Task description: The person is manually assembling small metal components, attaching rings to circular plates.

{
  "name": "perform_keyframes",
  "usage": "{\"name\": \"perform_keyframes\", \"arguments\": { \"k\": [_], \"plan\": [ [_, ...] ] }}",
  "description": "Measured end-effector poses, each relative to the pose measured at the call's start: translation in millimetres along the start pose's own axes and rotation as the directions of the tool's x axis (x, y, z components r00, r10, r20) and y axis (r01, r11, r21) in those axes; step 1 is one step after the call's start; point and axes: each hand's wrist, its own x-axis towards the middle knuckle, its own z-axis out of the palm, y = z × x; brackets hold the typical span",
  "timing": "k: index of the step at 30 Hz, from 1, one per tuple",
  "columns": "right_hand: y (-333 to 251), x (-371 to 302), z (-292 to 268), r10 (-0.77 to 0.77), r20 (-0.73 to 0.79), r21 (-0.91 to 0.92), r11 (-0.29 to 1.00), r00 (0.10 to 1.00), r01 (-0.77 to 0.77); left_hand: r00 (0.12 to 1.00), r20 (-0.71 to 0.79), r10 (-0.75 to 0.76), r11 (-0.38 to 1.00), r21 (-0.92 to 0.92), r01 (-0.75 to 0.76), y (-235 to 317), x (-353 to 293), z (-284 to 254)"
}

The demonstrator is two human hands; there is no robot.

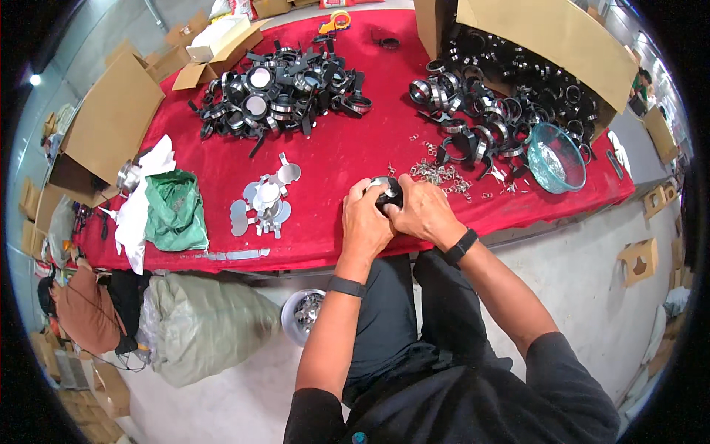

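Both my hands meet near the front edge of a red-covered table (318, 214). My left hand (366, 220) is wrapped round one side of a small black round part (391, 195), which has a shiny metal piece in its middle. My right hand (427, 212) grips its other side, the thumb pressed against it. My fingers hide much of the part. Just beyond my right hand lie scattered small metal clips (446, 177). To the left of my left hand, flat silver discs with tabs (268, 197) lie in a loose heap.
Black-and-metal rings (277, 96) are heaped at the back left. More rings (488, 126) spill from a cardboard box (555, 33) beside a clear bowl (556, 159). A green bag (176, 211) lies left. Below stand a white bucket (293, 320) and a sack (211, 325); another person (89, 311) is at far left.
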Motion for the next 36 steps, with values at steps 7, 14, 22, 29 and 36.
{"name": "perform_keyframes", "arguments": {
  "k": [7,14,22,29,36],
  "plan": [
    [9.1,5.1,22.1,-0.067,-0.095,-0.072,0.996,0.993,0.060,0.999,-0.014,0.049,0.999,0.001,-0.049,0.4,-2.0,5.3],
    [34.3,5.1,29.0,-0.221,-0.084,0.010,0.975,0.972,0.223,0.999,-0.007,0.047,0.997,0.069,-0.047,9.4,0.0,7.5],
    [79.2,-27.0,8.7,-0.282,-0.097,0.110,0.950,0.954,0.292,0.997,0.079,-0.024,0.999,0.034,0.022,17.3,4.2,-3.1],
    [120.0,-34.7,-6.4,0.316,-0.298,0.477,0.867,0.901,-0.146,0.985,0.149,-0.084,0.996,0.014,0.083,15.7,5.8,-11.6],
    [149.9,-38.6,14.8,0.506,-0.176,0.753,0.621,0.844,-0.216,0.963,0.253,-0.096,0.992,-0.059,0.115,4.3,9.5,-15.4]
  ]
}}
